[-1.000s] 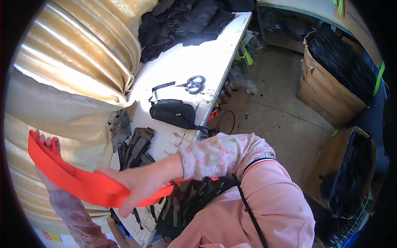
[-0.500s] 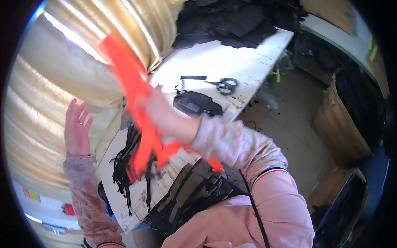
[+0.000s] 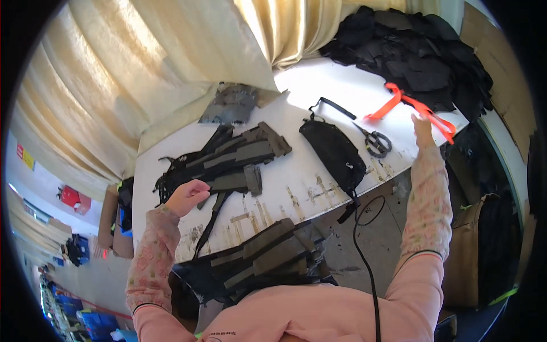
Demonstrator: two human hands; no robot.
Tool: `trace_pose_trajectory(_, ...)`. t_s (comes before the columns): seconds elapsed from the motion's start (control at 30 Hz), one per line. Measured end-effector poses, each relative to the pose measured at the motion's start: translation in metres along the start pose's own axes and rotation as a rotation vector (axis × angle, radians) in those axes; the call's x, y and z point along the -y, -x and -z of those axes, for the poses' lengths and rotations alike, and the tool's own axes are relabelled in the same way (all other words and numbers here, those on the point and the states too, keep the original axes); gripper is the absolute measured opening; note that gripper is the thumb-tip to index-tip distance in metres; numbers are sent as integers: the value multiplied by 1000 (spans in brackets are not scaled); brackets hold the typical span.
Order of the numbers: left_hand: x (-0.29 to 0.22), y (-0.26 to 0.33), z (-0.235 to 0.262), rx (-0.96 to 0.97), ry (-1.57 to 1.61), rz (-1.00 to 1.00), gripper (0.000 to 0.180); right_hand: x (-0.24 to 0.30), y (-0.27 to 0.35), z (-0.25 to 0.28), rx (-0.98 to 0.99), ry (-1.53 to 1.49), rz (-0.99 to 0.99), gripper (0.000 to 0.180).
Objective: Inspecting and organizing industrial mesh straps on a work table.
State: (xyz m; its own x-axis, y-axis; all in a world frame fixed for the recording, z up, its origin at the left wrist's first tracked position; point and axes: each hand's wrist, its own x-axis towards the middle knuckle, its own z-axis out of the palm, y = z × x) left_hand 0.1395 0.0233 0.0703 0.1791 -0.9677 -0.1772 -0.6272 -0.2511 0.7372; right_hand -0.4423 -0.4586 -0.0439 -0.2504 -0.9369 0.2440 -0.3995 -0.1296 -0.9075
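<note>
Loosely curled, with nothing visible in its fingers, my left hand (image 3: 187,198) is above the table's left side, beside a pile of black and dark-grey straps (image 3: 228,155). My right hand (image 3: 423,132) reaches to the table's right end. Its fingers stretch out beside a bright orange strap (image 3: 393,105), which lies in a loose bend there. Between my hands rests a black zipped waist pouch (image 3: 333,151) with a short black belt piece (image 3: 337,107) behind it. Dark-handled scissors (image 3: 377,143) lie right of the pouch. More dark straps (image 3: 273,251) are gathered across my lap.
A heap of black fabric pieces (image 3: 421,57) covers the table's far right corner. A clear plastic bag of dark items (image 3: 229,104) is by the cream curtain (image 3: 171,51). The white table (image 3: 273,191) has brown stains near its front edge. A cardboard box (image 3: 461,245) stands at the right.
My right hand has carried the orange strap from the left across to the table's right end, where it now lies. My left hand has lowered and curled. The view has turned left.
</note>
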Motion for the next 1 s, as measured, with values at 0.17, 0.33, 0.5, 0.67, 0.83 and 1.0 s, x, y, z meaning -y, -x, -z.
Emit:
trace_pose_trajectory(0.17, 78, -23, -24, -187, -252, -115, 45, -37, 104, 65, 166, -274, -108, 36)
trace_pose_trajectory(0.33, 77, -42, -55, -243, -360, -208, 50, -90, 231, 124, -78, -130, -95, 20)
trace_pose_trajectory(0.5, 72, -67, -83, -271, -474, -342, 54, -101, 392, 138, 240, 414, 113, 12)
trace_pose_trajectory(0.67, 57, -103, -98, -340, -658, -274, 56, -17, 481, 113, 865, 411, 407, 16)
trace_pose_trajectory(0.83, 62, -126, -97, -335, -665, -401, 57, 61, 480, 58, 823, 53, 633, 23)
trace_pose_trajectory(1.0, 69, -132, -97, -196, -611, -527, 54, 112, 458, 1, 763, -276, 777, 28)
